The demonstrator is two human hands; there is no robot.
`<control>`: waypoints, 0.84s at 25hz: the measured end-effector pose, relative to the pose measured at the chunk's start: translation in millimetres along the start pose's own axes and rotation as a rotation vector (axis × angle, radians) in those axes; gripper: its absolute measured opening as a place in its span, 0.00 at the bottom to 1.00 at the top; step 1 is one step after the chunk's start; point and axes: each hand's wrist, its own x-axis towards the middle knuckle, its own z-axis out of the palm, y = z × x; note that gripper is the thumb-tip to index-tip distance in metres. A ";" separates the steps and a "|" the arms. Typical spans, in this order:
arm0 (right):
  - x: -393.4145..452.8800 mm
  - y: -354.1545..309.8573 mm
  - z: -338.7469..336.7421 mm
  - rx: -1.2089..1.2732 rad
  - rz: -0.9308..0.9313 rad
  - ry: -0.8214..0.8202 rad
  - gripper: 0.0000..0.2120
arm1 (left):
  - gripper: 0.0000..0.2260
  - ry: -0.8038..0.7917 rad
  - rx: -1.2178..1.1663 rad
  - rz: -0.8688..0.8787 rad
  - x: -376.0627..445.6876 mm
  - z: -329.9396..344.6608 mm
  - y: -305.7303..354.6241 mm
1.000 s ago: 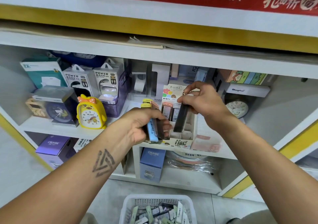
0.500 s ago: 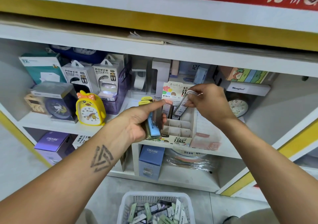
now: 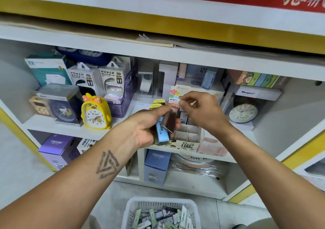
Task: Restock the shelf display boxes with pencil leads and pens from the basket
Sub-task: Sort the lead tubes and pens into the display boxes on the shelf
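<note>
Pencil lead cases (image 3: 165, 123), a small stack with a dark brown one in front and a light blue one behind, stand upright in the left hand (image 3: 146, 128), just in front of the display box (image 3: 189, 137) on the white shelf (image 3: 70, 128). The left hand's thumb stretches along the top of the stack and its fingers curl round the far side, gripping the cases; the forearm reaches in from the lower left, its tattoo facing up. The right hand (image 3: 202, 110) hovers above the back of the display box with its fingertips (image 3: 182, 103) drawn together and pointing left; whether they pinch anything cannot be told through the blur. A few cases (image 3: 183, 118) already stand in the box's rear compartments, while its front dividers show bare card.

Half a second ago the right hand held a dark case tilted over the box; that case no longer shows in its fingers. The left hand has risen slightly, and its stack now covers the box's left corner.

Below the display box, at the bottom edge, a white basket (image 3: 131, 211) on the floor holds more cases. Left of the box stands a yellow duck alarm clock (image 3: 95, 113).
</note>
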 end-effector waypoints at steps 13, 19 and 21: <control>11.3 0.6 -38.6 0.758 0.335 0.011 0.04 | 0.14 0.204 -0.062 -0.013 0.6 -10.2 5.9; 6.8 3.0 -23.6 0.446 0.181 -0.045 0.08 | 0.17 0.179 -0.065 -0.020 -0.6 -13.7 6.4; 7.4 3.3 -14.5 0.356 0.156 -0.031 0.03 | 0.17 0.154 -0.086 -0.033 -1.0 -13.6 6.0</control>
